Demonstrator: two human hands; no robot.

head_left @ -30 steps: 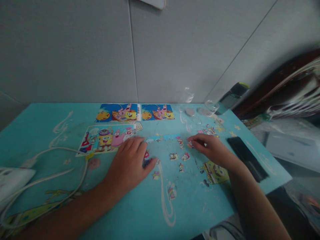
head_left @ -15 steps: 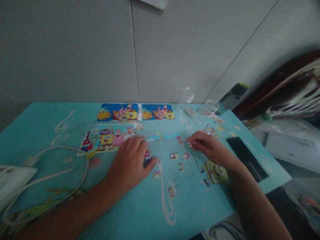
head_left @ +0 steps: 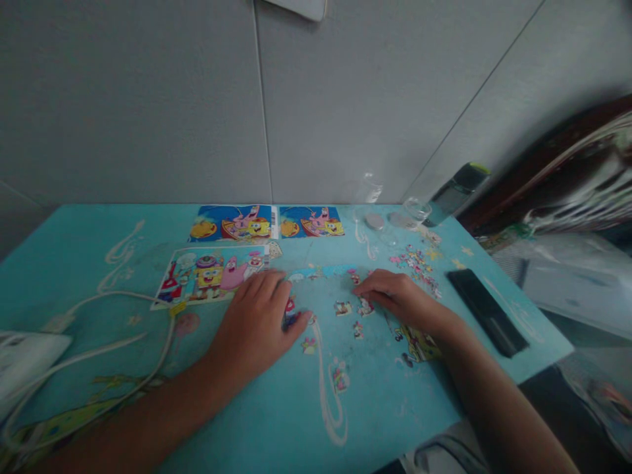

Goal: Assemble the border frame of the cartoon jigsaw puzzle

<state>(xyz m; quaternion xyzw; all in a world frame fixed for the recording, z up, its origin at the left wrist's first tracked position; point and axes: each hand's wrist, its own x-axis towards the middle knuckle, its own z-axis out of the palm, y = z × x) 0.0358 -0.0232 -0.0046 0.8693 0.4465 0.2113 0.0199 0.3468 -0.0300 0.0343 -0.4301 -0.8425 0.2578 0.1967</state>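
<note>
The left hand (head_left: 254, 326) lies flat, fingers loosely spread, on the joined puzzle pieces (head_left: 290, 309), likely pinning them to the tabletop (head_left: 99, 263). The right hand (head_left: 399, 299) curls its fingers onto a loose puzzle piece (head_left: 366, 307); I cannot tell whether they pinch it.

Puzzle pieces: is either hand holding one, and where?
None is lifted. The left hand lies flat on a red piece. The right hand rests its fingers atop a small piece; a grip cannot be told.
</note>
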